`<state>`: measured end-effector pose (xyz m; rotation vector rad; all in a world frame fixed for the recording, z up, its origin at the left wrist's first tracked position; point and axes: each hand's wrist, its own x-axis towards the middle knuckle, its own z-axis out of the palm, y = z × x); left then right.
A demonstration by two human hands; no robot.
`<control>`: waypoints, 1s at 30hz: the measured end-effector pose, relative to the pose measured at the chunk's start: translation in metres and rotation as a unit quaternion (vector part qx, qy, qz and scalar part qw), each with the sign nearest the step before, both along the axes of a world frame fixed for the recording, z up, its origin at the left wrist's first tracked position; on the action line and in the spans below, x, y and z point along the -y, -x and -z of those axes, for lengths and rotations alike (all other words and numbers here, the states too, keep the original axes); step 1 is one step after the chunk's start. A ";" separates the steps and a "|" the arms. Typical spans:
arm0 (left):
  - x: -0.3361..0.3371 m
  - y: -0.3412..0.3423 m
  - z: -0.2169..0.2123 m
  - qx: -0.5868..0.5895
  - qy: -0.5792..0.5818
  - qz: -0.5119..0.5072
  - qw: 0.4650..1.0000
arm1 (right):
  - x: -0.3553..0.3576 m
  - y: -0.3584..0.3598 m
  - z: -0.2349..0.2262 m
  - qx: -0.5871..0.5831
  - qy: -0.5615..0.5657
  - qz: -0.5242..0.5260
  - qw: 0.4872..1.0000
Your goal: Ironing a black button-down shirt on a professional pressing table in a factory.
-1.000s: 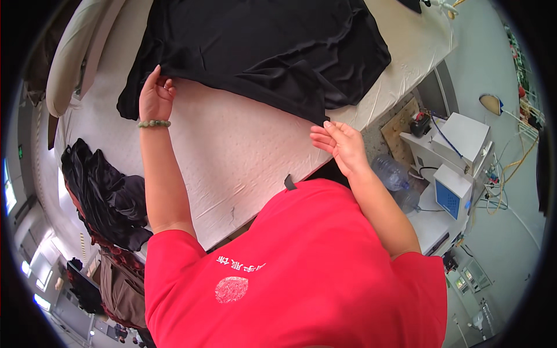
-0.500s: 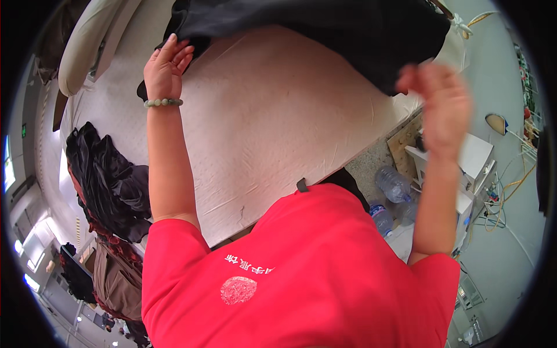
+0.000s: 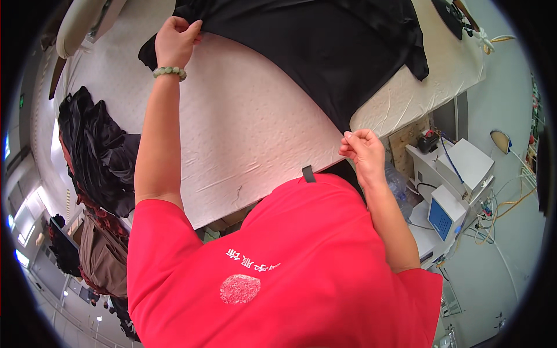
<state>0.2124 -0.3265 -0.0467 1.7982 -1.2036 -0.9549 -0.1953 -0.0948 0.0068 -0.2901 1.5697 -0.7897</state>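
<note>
Lying across the far half of the table (image 3: 249,145) is one black garment (image 3: 325,52), spread mostly flat, with its near corner hanging at the table's right edge.

Left hand (image 3: 176,39): fingers are closing in a pinch on the garment's left corner, pressing it down onto the white padded cover; a pale green bead bracelet (image 3: 169,72) is sitting at the wrist.

Right hand (image 3: 362,149): fingertips are pinching the garment's lower corner just off the table's right edge, fingers curled together, holding the cloth taut.

Progress, as judged: the garment is already laid out and pulled straight between the two corners; creases are showing along its far right side, and no fold is made yet, so smoothing and any folding are left to do.

Change against half a second earlier: the right hand was raised high with the cloth lifted in the air; it is now lowered to table level, and the garment is resting on the surface. The left hand is keeping its corner at the same spot.

Also present: heap of dark clothes (image 3: 98,151) at the left, white and blue machine (image 3: 449,191) at the right, person's red shirt (image 3: 278,272).
</note>
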 end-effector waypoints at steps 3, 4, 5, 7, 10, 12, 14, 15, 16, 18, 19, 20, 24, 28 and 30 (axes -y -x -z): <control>-0.003 -0.005 0.000 0.104 0.002 0.036 0.994 | -0.007 0.001 0.007 -0.013 0.024 -0.047 0.999; -0.004 -0.006 0.001 0.156 0.004 0.052 0.986 | -0.008 0.001 0.009 -0.012 0.023 -0.047 0.999; -0.006 -0.006 0.002 0.157 0.002 0.052 0.986 | -0.009 0.001 0.010 -0.013 0.022 -0.051 0.998; -0.013 0.001 0.000 0.242 0.038 0.049 0.968 | -0.010 0.001 0.014 -0.013 0.019 -0.060 0.998; -0.018 0.008 0.016 0.312 0.097 0.047 0.944 | -0.010 0.000 0.024 -0.042 0.029 -0.091 0.995; -0.023 0.006 0.029 0.369 0.181 0.042 0.911 | -0.006 -0.005 0.026 -0.054 0.035 -0.114 0.991; -0.026 0.013 0.028 0.364 0.172 0.010 0.915 | -0.003 -0.011 0.024 -0.108 0.012 -0.148 0.983; -0.030 0.018 0.027 0.358 0.163 -0.020 0.919 | 0.000 -0.013 0.023 -0.135 0.000 -0.167 0.977; -0.034 0.022 0.026 0.351 0.154 -0.051 0.922 | 0.003 -0.012 0.021 -0.135 -0.001 -0.173 0.976; -0.040 0.028 0.022 0.328 0.146 -0.084 0.930 | 0.015 -0.005 0.010 -0.267 -0.023 -0.344 0.900; -0.042 0.030 0.020 0.303 0.141 -0.112 0.936 | 0.023 -0.005 0.005 -0.328 -0.032 -0.424 0.844; -0.047 0.032 0.019 0.279 0.137 -0.140 0.940 | 0.033 -0.006 0.000 -0.326 -0.032 -0.431 0.841; -0.079 0.055 0.024 0.302 0.278 0.021 0.912 | 0.100 -0.029 -0.016 -0.477 0.326 -0.429 0.695; -0.090 0.089 0.016 0.367 0.199 0.068 0.906 | 0.160 -0.103 -0.001 -0.431 0.504 -0.466 0.585; -0.087 0.094 0.017 0.380 0.162 0.072 0.908 | 0.179 -0.120 0.023 -0.433 0.528 -0.505 0.528</control>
